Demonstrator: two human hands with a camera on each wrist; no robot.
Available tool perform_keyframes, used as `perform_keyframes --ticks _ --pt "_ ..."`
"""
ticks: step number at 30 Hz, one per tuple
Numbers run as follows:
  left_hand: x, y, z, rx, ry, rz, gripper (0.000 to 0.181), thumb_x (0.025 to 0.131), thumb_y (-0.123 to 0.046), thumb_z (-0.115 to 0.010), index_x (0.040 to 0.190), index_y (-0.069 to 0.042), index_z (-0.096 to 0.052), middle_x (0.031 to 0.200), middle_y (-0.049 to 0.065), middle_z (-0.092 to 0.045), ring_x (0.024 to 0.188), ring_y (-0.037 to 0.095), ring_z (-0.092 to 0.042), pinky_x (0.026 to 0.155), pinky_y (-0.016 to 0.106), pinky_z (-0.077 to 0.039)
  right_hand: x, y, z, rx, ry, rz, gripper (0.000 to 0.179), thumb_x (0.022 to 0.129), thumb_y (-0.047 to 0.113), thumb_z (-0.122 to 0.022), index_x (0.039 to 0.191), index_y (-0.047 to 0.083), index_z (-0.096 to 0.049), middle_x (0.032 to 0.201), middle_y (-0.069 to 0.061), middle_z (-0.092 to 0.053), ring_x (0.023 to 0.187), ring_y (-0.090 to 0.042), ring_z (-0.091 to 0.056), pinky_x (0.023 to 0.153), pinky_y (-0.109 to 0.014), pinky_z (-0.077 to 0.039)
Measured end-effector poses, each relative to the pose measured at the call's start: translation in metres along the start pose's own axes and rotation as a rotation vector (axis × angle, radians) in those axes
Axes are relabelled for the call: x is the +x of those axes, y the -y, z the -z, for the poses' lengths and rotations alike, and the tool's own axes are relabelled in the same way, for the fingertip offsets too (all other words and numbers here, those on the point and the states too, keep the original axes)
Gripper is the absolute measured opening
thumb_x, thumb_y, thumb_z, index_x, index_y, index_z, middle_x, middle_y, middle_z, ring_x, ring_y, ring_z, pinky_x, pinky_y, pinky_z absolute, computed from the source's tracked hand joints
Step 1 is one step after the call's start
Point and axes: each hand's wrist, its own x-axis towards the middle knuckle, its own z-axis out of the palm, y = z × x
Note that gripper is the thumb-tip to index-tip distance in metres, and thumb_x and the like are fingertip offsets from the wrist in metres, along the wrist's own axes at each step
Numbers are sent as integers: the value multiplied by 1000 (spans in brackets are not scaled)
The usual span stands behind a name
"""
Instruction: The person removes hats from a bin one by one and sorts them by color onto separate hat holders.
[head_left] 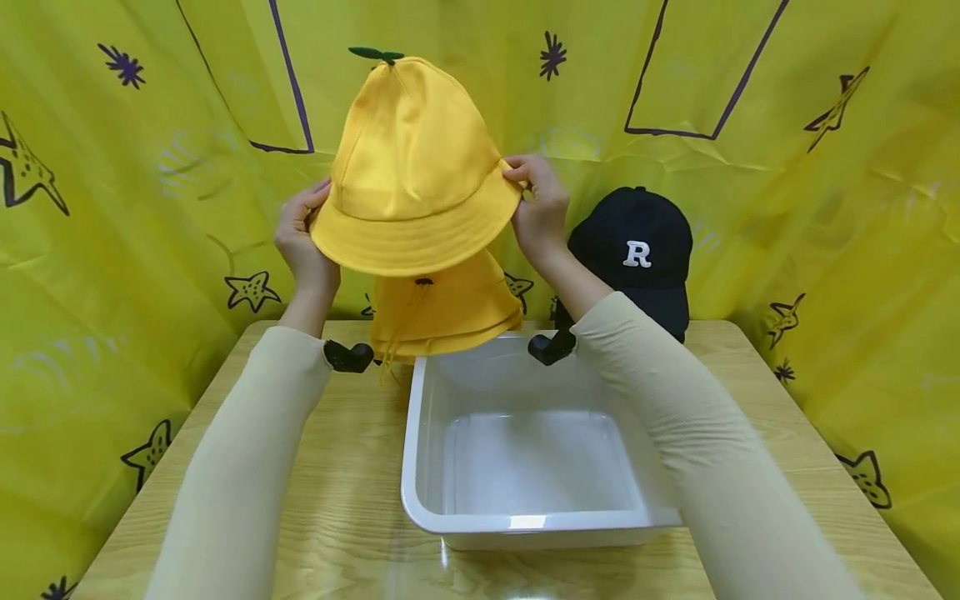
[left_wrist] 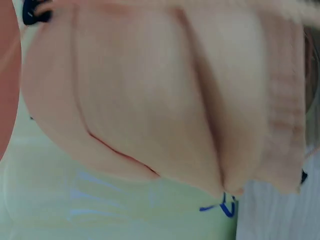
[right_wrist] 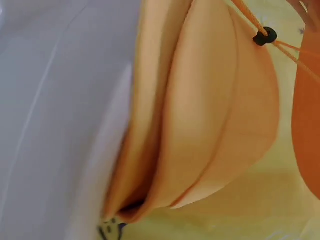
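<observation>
A yellow bucket hat (head_left: 412,150) with a green leaf sprout on its crown is held up in the head view, crown upward. My left hand (head_left: 306,233) grips its brim at the left side, and my right hand (head_left: 542,208) pinches the brim at the right, thumb on top. Below it, more yellow hats (head_left: 450,308) sit one over another behind the bin, their brims layered. Those lower hats fill much of both wrist views. A cord with a black toggle (right_wrist: 265,36) hangs in front of them.
A white plastic bin (head_left: 525,523) stands on the wooden table (head_left: 345,467), between my forearms. At the back right is a black cap (head_left: 637,242) with a white letter R, partly behind my right arm. A yellow patterned curtain (head_left: 480,33) encloses the table's back and sides.
</observation>
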Motion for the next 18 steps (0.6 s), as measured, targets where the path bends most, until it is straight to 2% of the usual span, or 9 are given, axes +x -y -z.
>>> perform_keyframes --ticks 1,2,4,6,9,11,13,15,18 --pt "-1 1 1 -15 21 46 23 94 3 -48 90 8 -70 103 15 -63 108 28 -58 97 31 -47 -2 -2 0 -5 20 -18 10 89 1 -62 85 -8 -62 98 -20 -67 92 -30 -64 77 -30 -53" --pt "-1 4 3 7 51 68 24 95 3 -47 95 8 -70 107 16 -63 111 27 -57 99 30 -46 -5 -4 1 -13 43 -32 10 89 2 -62 86 -8 -61 98 -20 -67 93 -31 -65 78 -31 -54" --pt "-1 8 8 139 136 92 24 96 2 -46 108 7 -67 120 16 -60 120 25 -53 101 26 -42 -11 -10 1 -36 103 -37 10 89 1 -62 87 -8 -60 99 -21 -67 96 -32 -65 80 -33 -54" --pt "-1 14 15 316 229 117 29 97 0 -46 122 4 -60 134 14 -53 130 20 -45 104 22 -38 -16 -16 1 -62 165 -23 9 89 1 -62 88 -8 -59 100 -21 -66 97 -33 -65 81 -36 -55" --pt "-3 22 28 670 371 88 40 96 -4 -48 136 -6 -49 148 8 -40 138 14 -34 109 18 -30 -25 -25 0 -107 234 3 7 89 -1 -61 88 -7 -58 98 -22 -66 95 -34 -65 82 -39 -54" --pt "-6 26 36 792 429 110 43 97 -8 -48 140 -10 -44 151 6 -35 141 14 -28 111 20 -26 -31 -30 -1 -131 271 14 6 88 -2 -61 88 -6 -57 96 -22 -66 93 -35 -65 82 -40 -54" --pt "-10 31 44 841 456 130 44 98 -9 -47 141 -12 -42 152 5 -32 142 15 -24 114 24 -23 -36 -34 -2 -138 303 14 3 87 -5 -60 87 -6 -57 94 -22 -66 91 -35 -65 81 -41 -54" --pt "-13 33 51 841 465 158 44 98 -9 -46 142 -12 -40 153 6 -30 143 16 -23 114 27 -22 -41 -35 -2 -131 335 4 3 85 -8 -59 86 -6 -57 94 -22 -66 91 -36 -65 81 -42 -53" --pt "-20 36 60 859 476 150 44 98 -9 -47 142 -11 -40 153 7 -31 142 16 -24 114 29 -23 -46 -36 1 -106 381 -33 5 84 -10 -58 86 -6 -57 95 -23 -66 93 -36 -64 82 -42 -53"
